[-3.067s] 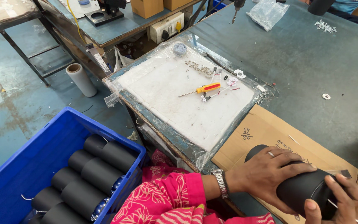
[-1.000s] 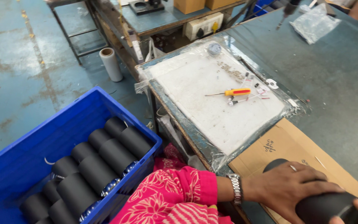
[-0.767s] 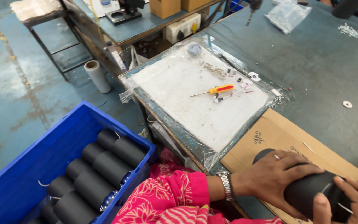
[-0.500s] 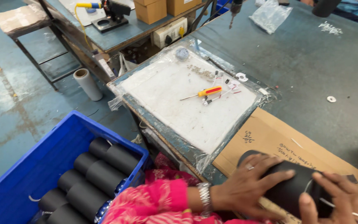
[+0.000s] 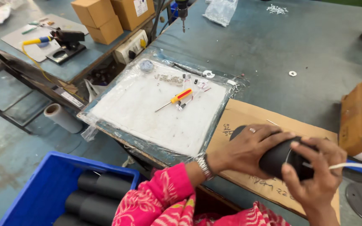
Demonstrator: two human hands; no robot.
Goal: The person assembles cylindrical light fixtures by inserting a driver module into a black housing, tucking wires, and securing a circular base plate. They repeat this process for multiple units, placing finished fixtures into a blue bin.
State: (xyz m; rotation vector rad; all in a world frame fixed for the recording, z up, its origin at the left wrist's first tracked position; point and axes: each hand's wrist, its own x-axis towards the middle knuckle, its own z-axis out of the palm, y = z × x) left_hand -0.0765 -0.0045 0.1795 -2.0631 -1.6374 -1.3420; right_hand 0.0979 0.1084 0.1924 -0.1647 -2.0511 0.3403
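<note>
Black cylindrical housing (image 5: 282, 155) is held lower right of frame, over a cardboard sheet (image 5: 248, 115) on the tabletop (image 5: 298, 37), presumably as a scratch guard. Left hand (image 5: 248, 148) is wrapped over its body to steady it; right hand (image 5: 315, 175) is closed on the end, white cable (image 5: 355, 166) exiting there. End face is hidden by fingers. Blue crate (image 5: 38, 192), lower left, is cut off.

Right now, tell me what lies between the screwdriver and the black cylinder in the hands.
In the head view, from the screwdriver toward the black cylinder lie the bare white pad, its plastic-wrapped edge, then a strip of flat cardboard. The left hand covers the cylinder's near side.
</note>
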